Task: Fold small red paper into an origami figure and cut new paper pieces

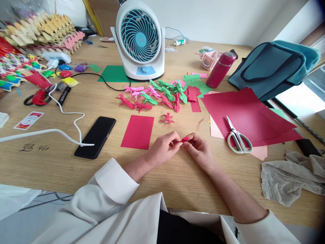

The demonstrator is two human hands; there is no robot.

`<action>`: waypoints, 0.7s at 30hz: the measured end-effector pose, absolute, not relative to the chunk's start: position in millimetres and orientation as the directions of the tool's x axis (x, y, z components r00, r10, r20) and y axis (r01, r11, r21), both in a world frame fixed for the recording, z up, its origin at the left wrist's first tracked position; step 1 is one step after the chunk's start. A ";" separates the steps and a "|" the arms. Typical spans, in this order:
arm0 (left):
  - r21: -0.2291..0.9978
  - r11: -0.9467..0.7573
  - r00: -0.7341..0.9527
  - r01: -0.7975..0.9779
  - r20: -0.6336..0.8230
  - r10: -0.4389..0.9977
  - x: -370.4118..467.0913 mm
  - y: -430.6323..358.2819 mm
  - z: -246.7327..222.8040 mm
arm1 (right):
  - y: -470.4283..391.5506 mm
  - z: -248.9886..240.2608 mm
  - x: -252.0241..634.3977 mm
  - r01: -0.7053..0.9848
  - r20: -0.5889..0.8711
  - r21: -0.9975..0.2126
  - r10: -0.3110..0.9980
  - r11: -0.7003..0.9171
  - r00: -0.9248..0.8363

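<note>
Piece [186, 139]: thin red paper, folded narrow and creased, over the middle of the near part of the table [175, 183].
Table: pale wood with fine grain; handwriting, including "460", toward the near left corner.
Pile [167, 94]: angular folded-paper figures in pink, green and red, with slender points, heaped beyond the hands toward the far edge.
Lone figure [167, 118]: red paper, spiky and thin-legged, between the hands and the pile.
Small sheet [138, 132]: flat red rectangle, just beside the left hand [162, 147].
Large sheets [248, 112]: smooth, red, overlapping, toward the right edge.
Scissors [238, 139]: metal blades and white looped handles, resting over the large sheets' left part.
Fan [141, 39]: white casing, blue swirling grille, near the far edge behind the pile.
Flask [219, 73]: glossy red cylinder, leaning in view, toward the far right corner.
Bag [274, 71]: soft blue-green fabric, at the right edge, beyond the large sheets.
Phone [95, 137]: flat black slab, toward the near left corner; a white cord [63, 133] lies across it.
Cloth [286, 179]: rumpled grey fabric, at the near right corner.
Left fingers: thumb and forefinger pinch the piece's left end.
Right hand [200, 149]: thumb and forefinger pinch its right end.
Fit: the piece sits between both sets of fingertips, partly hidden; whether it touches the table cannot be told.
</note>
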State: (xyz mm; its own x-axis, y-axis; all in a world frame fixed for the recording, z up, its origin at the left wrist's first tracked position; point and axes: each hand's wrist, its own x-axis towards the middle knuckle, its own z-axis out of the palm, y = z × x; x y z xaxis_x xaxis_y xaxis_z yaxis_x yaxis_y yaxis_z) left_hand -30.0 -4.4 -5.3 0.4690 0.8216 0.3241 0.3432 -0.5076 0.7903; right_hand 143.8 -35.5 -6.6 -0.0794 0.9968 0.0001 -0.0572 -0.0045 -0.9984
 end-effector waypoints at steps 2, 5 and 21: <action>0.788 -0.512 0.468 0.343 0.329 0.820 -29.9 -4.4 -5.1 | -35.3 -6.8 144.0 -0.054 0.003 -0.999 0.997 -0.002 -0.083; 0.795 -0.513 0.467 0.324 0.337 0.817 -29.6 -4.7 -5.1 | -35.1 -7.1 143.8 -0.054 0.003 -0.999 0.997 -0.001 -0.076; 0.710 -0.564 0.417 0.421 0.401 0.816 -29.2 -5.8 -5.1 | -36.0 -7.8 143.0 -0.084 0.004 -0.996 0.996 -0.004 -0.094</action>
State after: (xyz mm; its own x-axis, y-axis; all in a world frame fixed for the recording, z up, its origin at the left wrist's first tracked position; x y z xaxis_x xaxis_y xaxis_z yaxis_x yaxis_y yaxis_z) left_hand -29.2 -5.8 -5.1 0.4174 0.8155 0.4008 0.4210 -0.5645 0.7100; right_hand 143.0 -36.0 -7.8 -0.0940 0.9956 0.0039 -0.0840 -0.0040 -0.9965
